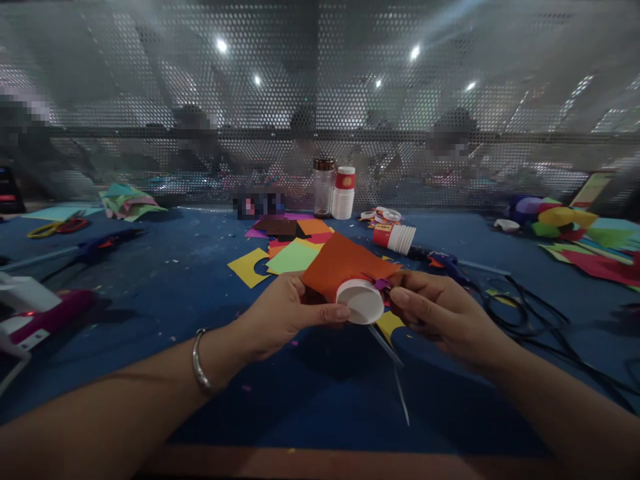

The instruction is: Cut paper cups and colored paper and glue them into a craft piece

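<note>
A sheet of orange paper (334,263) is held up over the near part of the table, with a white round piece (360,302), like the bottom of a paper cup, against its lower edge. My left hand (285,310) is closed on both, its thumb on the white rim and its fingers behind the paper. My right hand (437,307) pinches at the paper's right corner, beside a small crumpled purple piece (383,285). Its fingertips are partly hidden. Below the hands, thin pale strips (400,393) lie on the table.
Coloured paper sheets (295,255) lie ahead. Behind them stand a clear bottle (323,190) and stacked paper cups (343,200); another cup stack (394,237) lies sideways. Glue guns (450,265) with black cables lie right and left. Scissors (57,227) are far left. A perforated metal panel (315,87) rises behind.
</note>
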Demonstrator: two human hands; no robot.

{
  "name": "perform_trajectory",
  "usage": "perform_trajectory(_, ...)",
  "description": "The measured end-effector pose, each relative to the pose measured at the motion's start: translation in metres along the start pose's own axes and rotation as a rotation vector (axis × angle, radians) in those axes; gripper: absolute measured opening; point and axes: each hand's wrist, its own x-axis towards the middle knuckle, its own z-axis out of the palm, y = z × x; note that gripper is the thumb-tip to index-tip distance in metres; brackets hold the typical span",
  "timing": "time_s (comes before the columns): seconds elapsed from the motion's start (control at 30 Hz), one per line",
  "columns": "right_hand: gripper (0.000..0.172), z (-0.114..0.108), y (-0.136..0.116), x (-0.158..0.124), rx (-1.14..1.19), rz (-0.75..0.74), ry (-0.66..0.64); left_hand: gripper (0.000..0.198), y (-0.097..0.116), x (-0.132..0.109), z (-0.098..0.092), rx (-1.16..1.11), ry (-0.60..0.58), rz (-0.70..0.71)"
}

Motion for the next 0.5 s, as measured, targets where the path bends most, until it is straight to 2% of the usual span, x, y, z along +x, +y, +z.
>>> perform_trajectory(0.2,0.045,0.0000,-0.0001,0.0000,0.005,0.002,0.007,0.031,0.0003,-0.0019,0.0053,-0.056,0.009,-0.003)
perform_trajectory(0.5,0.036,-0.0020,0.0007,0.0015,0.013,-0.005,-0.018,0.034,0.0020,-0.0016,0.0064,-0.049,0.028,-0.025)
